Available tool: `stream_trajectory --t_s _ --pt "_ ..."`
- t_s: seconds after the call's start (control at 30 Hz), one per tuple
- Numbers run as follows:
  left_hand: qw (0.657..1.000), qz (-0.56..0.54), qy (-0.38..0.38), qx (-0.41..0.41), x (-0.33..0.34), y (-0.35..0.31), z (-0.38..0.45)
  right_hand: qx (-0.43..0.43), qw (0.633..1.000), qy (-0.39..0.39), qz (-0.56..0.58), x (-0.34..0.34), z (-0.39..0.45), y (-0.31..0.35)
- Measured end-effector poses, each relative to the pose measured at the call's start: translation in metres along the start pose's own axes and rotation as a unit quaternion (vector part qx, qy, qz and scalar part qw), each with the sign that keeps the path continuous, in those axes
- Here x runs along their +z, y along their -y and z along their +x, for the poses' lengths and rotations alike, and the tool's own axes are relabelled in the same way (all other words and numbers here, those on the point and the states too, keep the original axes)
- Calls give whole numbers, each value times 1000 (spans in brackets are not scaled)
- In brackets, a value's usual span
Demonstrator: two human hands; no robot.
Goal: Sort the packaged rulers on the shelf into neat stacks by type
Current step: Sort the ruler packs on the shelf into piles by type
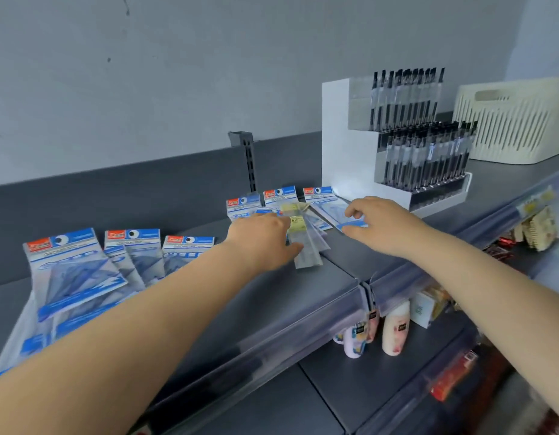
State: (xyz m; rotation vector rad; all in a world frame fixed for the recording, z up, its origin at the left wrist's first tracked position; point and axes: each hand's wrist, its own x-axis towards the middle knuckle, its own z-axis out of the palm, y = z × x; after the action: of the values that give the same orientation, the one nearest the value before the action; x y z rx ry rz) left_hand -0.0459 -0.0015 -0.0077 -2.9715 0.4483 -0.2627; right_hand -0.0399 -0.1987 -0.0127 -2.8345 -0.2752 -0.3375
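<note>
A: What is being seen nearest the camera?

B: Two bare forearms are being stretched out over the grey shelf [272, 296]. At the near left, a spread of blue-headed ruler packs [74, 271] is being left loose and overlapping, not yet squared into a stack.

A: And the hands?

B: The left hand [262, 240] is being laid, palm down, on the clear narrow ruler sleeves [306, 246], with the thumb touching their near edge. The fingers are being hidden by the back of the hand, so whether the sleeves are being pinched or only pressed cannot be told. The right hand [381, 224] is being held loosely curled, fingers part open, with its fingertips at the edge of the rightmost blue pack [331, 208]; nothing is plainly being gripped.

A: Which relation is governing the next move?

B: The clear sleeves are lying fanned, long axis running away from the person toward the back panel, directly under and just right of the left hand. That hand is judged the nearer one for gathering them. Just behind, three further blue packs are being fanned together.

A: Farther back?

B: A white pen display [397, 146] and a cream slotted basket [516, 120] are standing, well apart from the work.
</note>
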Motion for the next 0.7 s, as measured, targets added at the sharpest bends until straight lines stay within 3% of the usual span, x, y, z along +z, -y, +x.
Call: stream_trajectory --t_s 0.37,0.7 --pt "999 -44 19 -24 28 1 37 66 995 71 -14 32 68 -31" --pt "992 -106 -32 -54 29 6 39 75 981 74 163 17 69 -53"
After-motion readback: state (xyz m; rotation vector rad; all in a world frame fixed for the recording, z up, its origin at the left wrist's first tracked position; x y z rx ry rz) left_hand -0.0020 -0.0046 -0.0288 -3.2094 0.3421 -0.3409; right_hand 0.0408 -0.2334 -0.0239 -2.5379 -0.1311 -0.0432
